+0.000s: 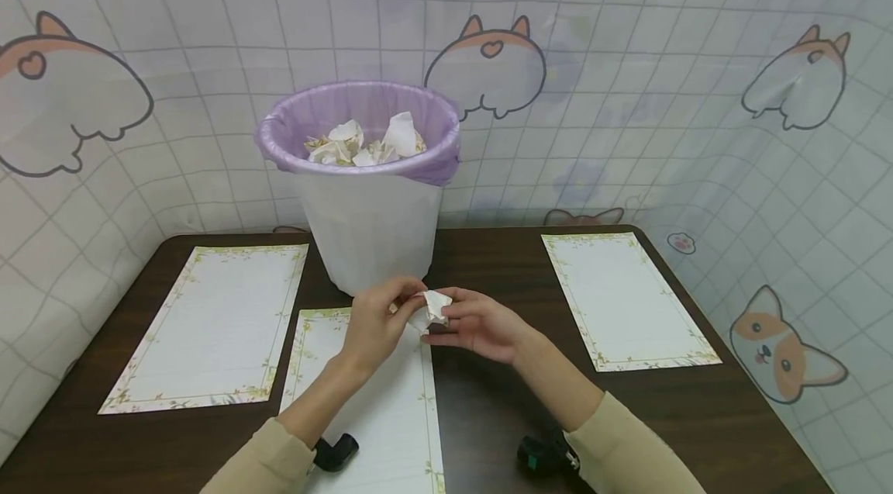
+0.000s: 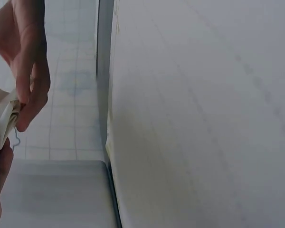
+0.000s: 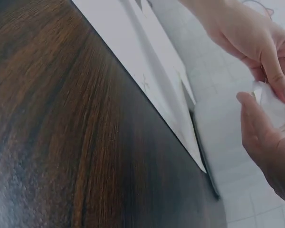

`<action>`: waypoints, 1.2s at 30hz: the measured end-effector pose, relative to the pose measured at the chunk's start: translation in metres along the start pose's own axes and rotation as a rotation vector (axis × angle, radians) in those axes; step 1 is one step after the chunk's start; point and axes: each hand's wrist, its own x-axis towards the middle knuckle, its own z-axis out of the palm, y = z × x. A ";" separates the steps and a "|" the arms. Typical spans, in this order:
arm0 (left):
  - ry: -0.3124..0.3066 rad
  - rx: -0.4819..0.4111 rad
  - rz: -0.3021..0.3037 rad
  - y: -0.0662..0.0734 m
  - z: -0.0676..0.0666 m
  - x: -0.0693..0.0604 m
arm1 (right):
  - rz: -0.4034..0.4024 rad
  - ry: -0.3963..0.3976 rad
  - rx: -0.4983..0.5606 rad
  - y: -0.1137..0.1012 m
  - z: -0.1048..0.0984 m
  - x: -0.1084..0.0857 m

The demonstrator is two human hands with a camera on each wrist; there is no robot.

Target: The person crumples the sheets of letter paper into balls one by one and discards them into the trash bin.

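Observation:
A crumpled piece of white paper (image 1: pixel 437 306) is held between both hands above the table, just in front of the bin. My left hand (image 1: pixel 377 327) pinches its left side between thumb and curled fingers. From the right, my right hand (image 1: pixel 481 325) holds the same paper with bent fingers. The right wrist view shows the paper (image 3: pixel 275 105) between the two hands, partly cut off by the frame edge. In the left wrist view the folded paper (image 2: pixel 8 118) appears at the left edge. Below the hands lies a flat floral-bordered sheet (image 1: pixel 377 416), partly covered by the left forearm.
A white bin (image 1: pixel 370 222) with a purple liner stands at the table's back, holding several crumpled papers (image 1: pixel 401 136). More floral-bordered sheets lie flat, a left sheet (image 1: pixel 209 323) and a right sheet (image 1: pixel 621 300), on the dark wooden table (image 1: pixel 488 416). Behind hangs a corgi-patterned curtain (image 1: pixel 628 91).

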 end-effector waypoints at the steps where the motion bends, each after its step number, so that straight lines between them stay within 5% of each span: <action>1: 0.007 0.002 0.000 0.001 0.000 0.000 | -0.001 -0.001 0.004 0.000 0.001 0.001; 9: -0.004 -0.079 -0.162 0.003 -0.002 0.003 | -0.072 0.154 -0.116 -0.001 0.010 0.005; 20: -0.192 -0.323 -0.543 0.007 -0.012 0.008 | -0.222 0.351 -0.408 -0.003 0.015 0.008; 29: -0.242 -0.375 -0.588 0.010 -0.010 0.015 | -0.322 0.477 -0.571 0.001 0.022 0.015; 36: -0.162 -0.297 -0.595 0.016 -0.004 0.015 | -0.396 0.497 -0.643 0.003 0.025 0.017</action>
